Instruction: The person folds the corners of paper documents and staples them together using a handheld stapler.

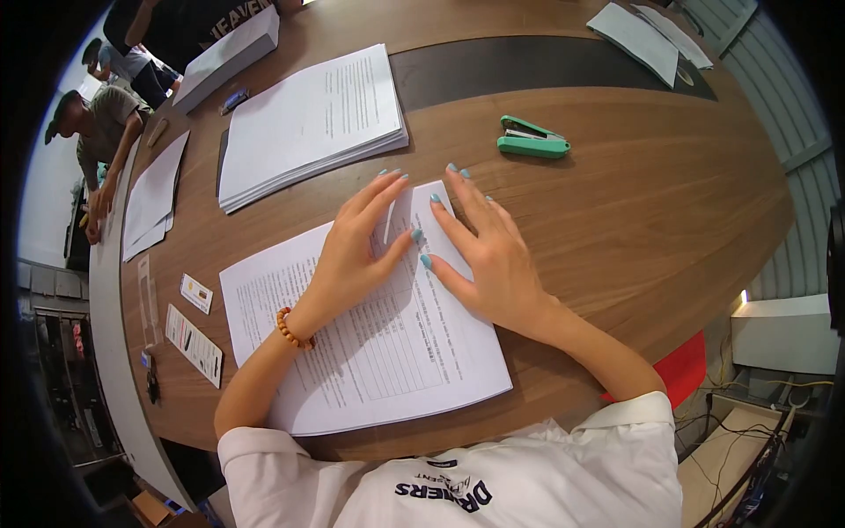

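A printed stack of paper (378, 352) lies on the wooden table in front of me, turned at an angle. Over its upper part rests my left hand (356, 238), fingers spread and nothing in it, a beaded bracelet on the wrist. My right hand (493, 255) is spread at the stack's upper right edge, also holding nothing. The two thumbs are close together but apart. Beyond the hands, a green stapler (533, 139) sits on the table to the upper right. A thicker pile of printed sheets (308, 123) lies to the upper left.
Cards (195, 341) and loose sheets (154, 195) lie along the table's left side. More papers (635, 37) and a roll of tape are at the far right. A person (110, 123) is by the left edge; another in black stands behind a white paper block (231, 55).
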A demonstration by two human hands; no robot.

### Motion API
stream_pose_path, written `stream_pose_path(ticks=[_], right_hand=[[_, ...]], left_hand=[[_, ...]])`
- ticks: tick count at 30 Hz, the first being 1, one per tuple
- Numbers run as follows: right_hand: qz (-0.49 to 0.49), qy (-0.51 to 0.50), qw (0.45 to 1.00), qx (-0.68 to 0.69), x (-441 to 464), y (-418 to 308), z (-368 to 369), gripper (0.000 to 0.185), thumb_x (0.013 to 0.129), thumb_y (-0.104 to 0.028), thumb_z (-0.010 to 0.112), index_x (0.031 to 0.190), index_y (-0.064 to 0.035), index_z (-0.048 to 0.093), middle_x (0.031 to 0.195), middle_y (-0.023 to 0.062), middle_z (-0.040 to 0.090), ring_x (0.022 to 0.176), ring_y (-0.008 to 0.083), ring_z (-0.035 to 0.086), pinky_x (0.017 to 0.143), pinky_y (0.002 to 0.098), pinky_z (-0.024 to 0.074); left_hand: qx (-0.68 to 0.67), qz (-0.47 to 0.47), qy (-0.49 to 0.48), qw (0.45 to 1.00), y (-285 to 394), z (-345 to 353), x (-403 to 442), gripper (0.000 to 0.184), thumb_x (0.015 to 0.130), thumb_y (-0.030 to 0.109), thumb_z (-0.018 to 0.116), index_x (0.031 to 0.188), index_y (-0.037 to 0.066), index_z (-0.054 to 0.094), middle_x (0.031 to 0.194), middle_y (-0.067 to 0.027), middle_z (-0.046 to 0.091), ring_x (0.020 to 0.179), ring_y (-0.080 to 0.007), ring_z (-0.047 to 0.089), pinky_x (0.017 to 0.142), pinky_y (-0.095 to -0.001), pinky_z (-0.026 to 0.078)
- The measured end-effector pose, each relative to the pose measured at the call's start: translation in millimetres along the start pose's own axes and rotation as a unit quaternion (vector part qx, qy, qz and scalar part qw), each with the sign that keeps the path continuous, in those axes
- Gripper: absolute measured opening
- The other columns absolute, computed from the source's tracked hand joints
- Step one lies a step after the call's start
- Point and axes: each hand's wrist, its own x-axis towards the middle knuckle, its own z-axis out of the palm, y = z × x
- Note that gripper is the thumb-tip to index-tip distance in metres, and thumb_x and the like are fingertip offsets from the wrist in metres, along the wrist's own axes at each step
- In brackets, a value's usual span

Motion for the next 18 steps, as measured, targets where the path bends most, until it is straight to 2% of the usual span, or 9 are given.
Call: stream_pose_path(ticks=[7, 11, 13, 16, 18], right_hand=[[-0.024, 0.0, 1.0, 0.006, 0.8, 2.3, 0.1, 0.045, 0.081, -0.019, 0.06, 0.118, 0.0028, 0.052, 0.139, 0.0245, 0.03, 0.129, 0.0347, 0.031, 0.101, 0.0471, 0.0294], [0.009, 0.009, 0.999, 0.035, 0.8, 3.3, -1.6, 0.046, 0.081, -0.019, 0.061, 0.12, 0.0024, 0.051, 0.138, 0.026, 0.029, 0.128, 0.0363, 0.033, 0.101, 0.047, 0.0297], [0.025, 0.008, 0.998, 0.053, 1.7, 5.0, -0.7, 0.046, 0.081, -0.019, 0.061, 0.12, 0.0027, 0.051, 0.138, 0.0264, 0.029, 0.127, 0.0369, 0.033, 0.1, 0.0471, 0.0298], [0.011, 0.002, 0.999, 0.042, 2.4, 5.6, -0.9, 0.048, 0.081, -0.02, 0.06, 0.122, 0.0033, 0.049, 0.139, 0.027, 0.028, 0.126, 0.0383, 0.034, 0.1, 0.0456, 0.0303], [0.066, -0.005, 0.991, 0.117, 2.2, 5.5, -3.4, 0.051, 0.081, -0.021, 0.06, 0.124, 0.0036, 0.046, 0.138, 0.0267, 0.03, 0.124, 0.0386, 0.037, 0.1, 0.0429, 0.0322]], left_hand=[[0.012, 0.003, -0.007, 1.0, -0.6, -0.6, -0.7, 0.053, 0.077, 0.002, 0.061, 0.127, 0.001, 0.045, 0.133, -0.0149, 0.043, 0.122, -0.0285, 0.042, 0.101, -0.0346, 0.033], [-0.012, -0.014, 0.021, 1.0, 3.8, -1.8, 2.0, 0.053, 0.076, 0.002, 0.062, 0.126, 0.001, 0.045, 0.129, -0.0145, 0.047, 0.119, -0.0265, 0.045, 0.099, -0.0326, 0.034], [-0.065, -0.03, 0.009, 0.997, 7.6, -5.5, 4.5, 0.048, 0.077, 0.009, 0.064, 0.121, -0.001, 0.049, 0.124, -0.0171, 0.049, 0.114, -0.0312, 0.049, 0.093, -0.0359, 0.04], [-0.046, 0.005, 0.004, 0.999, 3.3, -5.6, 5.8, 0.046, 0.077, 0.009, 0.065, 0.119, -0.002, 0.05, 0.119, -0.0167, 0.053, 0.107, -0.0292, 0.054, 0.088, -0.0335, 0.043], [-0.057, -0.006, -0.005, 0.998, 4.2, -6.4, 6.1, 0.045, 0.077, 0.009, 0.065, 0.118, -0.002, 0.051, 0.118, -0.0163, 0.054, 0.105, -0.0283, 0.055, 0.087, -0.0328, 0.044]])
